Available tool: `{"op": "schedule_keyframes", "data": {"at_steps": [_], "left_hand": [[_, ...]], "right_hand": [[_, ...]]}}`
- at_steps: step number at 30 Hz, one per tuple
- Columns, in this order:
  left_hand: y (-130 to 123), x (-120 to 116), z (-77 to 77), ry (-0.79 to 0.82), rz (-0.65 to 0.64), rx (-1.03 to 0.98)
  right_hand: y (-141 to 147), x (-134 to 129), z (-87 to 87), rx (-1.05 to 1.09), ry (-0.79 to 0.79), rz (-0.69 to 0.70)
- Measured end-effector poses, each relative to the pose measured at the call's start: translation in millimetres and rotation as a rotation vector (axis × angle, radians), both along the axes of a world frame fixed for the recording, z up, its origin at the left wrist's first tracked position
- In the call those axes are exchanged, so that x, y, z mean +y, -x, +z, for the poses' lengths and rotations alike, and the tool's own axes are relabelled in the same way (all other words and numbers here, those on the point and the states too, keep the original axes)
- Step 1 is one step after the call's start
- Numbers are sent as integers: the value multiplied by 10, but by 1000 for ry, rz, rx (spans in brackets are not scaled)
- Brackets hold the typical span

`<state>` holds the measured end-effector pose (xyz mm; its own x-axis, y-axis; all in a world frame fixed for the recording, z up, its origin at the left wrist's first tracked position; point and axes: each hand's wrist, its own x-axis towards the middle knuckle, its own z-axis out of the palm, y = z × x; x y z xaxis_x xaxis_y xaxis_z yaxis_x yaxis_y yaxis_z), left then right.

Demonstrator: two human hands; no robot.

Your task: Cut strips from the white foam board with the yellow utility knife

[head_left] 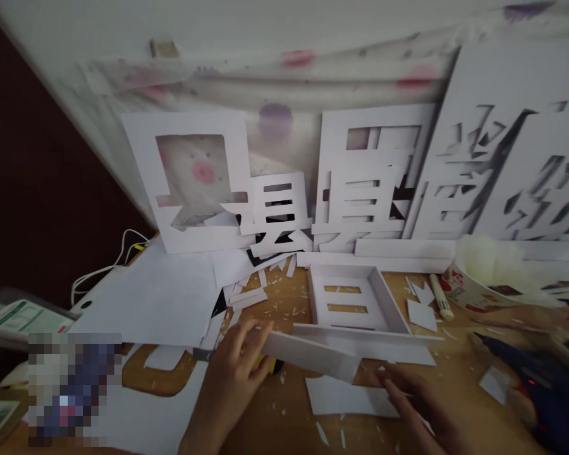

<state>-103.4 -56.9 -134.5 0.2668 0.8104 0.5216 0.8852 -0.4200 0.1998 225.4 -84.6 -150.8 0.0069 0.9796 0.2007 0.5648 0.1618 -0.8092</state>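
My left hand [239, 373] pinches the left end of a white foam-board strip [313, 355], tilted above the table. Below that hand lies a cutter with a yellow handle [264, 364], mostly hidden by the fingers. My right hand [417, 404], slightly blurred, is by the strip's right end with its fingers stretched out and apart; whether a fingertip touches the strip is unclear. Just behind the strip stands a shallow white box frame [389, 297] with slots cut in its base. A flat white piece [351, 397] lies between my hands.
Cut-out white boards [142, 177] lean along the wall. A blue glue gun [516, 360] rests at the right, near a paper bowl [474, 287] and a white stick-like tube [440, 297]. White sheets [146, 297] cover the left side; scraps [249, 297] litter the wooden table.
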Motion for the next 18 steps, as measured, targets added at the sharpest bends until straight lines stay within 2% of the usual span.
{"op": "schedule_keyframes", "data": {"at_steps": [3, 5, 12, 15, 18], "left_hand": [[-54, 47, -45, 36, 17, -26], [-44, 75, -87, 52, 23, -46], [19, 72, -230, 184, -47, -119], [26, 64, -206, 250, -54, -149], [31, 78, -119, 319, -65, -172]], "right_hand": [[288, 47, -31, 128, 43, -5], [416, 100, -66, 134, 76, 26], [573, 214, -243, 101, 80, -2], [576, 210, -282, 88, 80, -12], [554, 206, -275, 73, 82, -7]]}}
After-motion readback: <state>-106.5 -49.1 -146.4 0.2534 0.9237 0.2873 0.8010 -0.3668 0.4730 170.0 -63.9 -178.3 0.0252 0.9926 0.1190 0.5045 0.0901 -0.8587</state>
